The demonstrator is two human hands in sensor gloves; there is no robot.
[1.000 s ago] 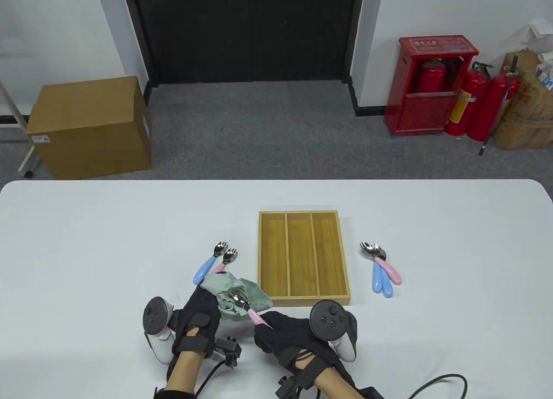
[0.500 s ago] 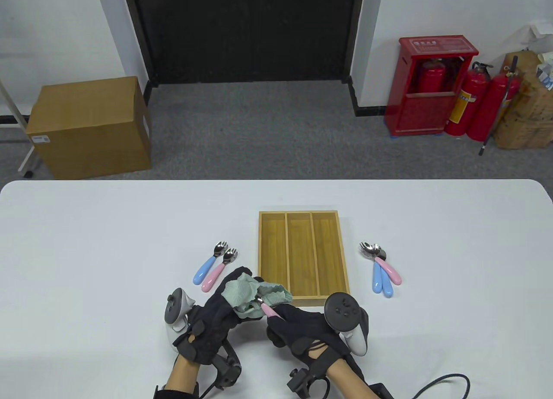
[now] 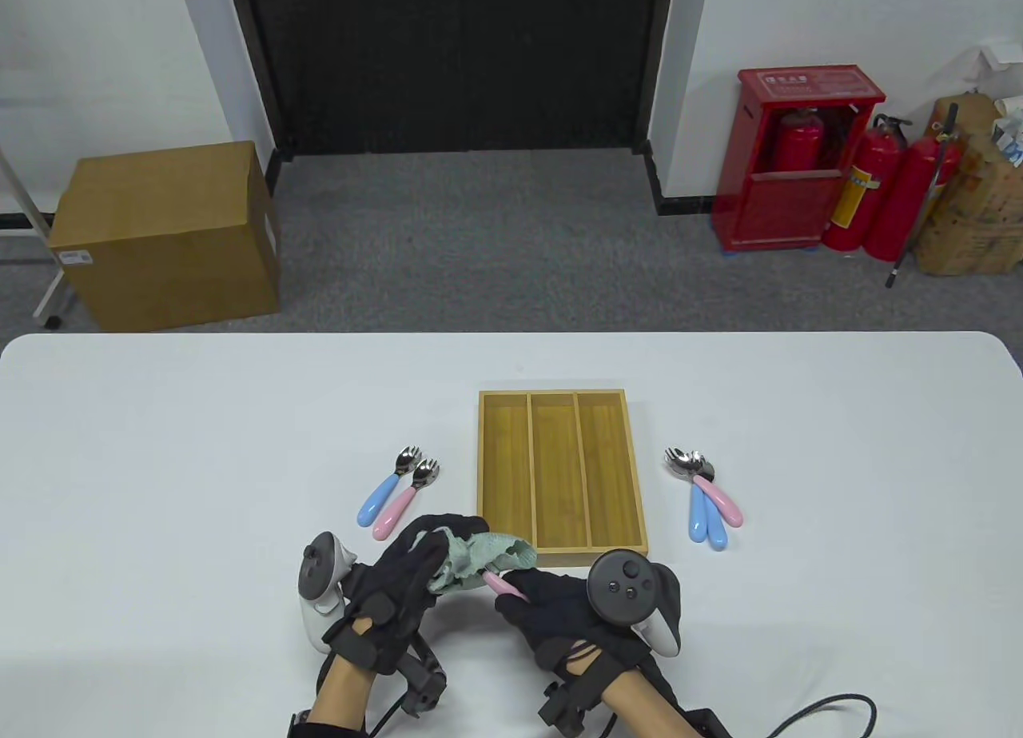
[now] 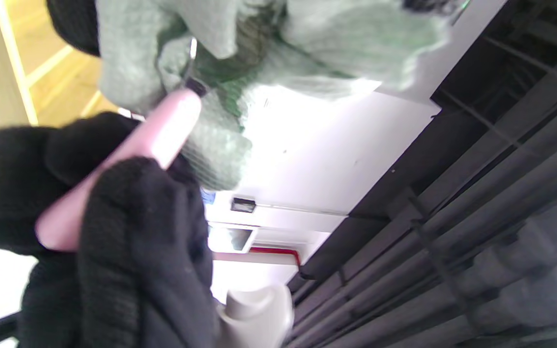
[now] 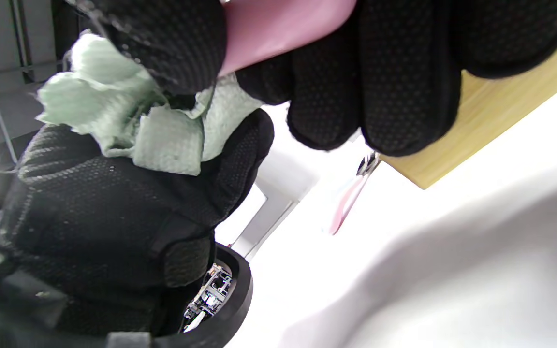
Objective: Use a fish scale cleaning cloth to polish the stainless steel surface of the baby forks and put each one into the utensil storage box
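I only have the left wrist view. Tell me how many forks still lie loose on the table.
Observer: Five. A blue fork and a pink fork lie left of the storage box; three more forks are bunched on its right.
Operator: Report what is in the box.
Observer: Nothing; all three compartments show bare wood.
Operator: Say which hand has the cloth.
Observer: The left hand holds the green cloth bunched over the fork head, while the right hand grips the pink handle.
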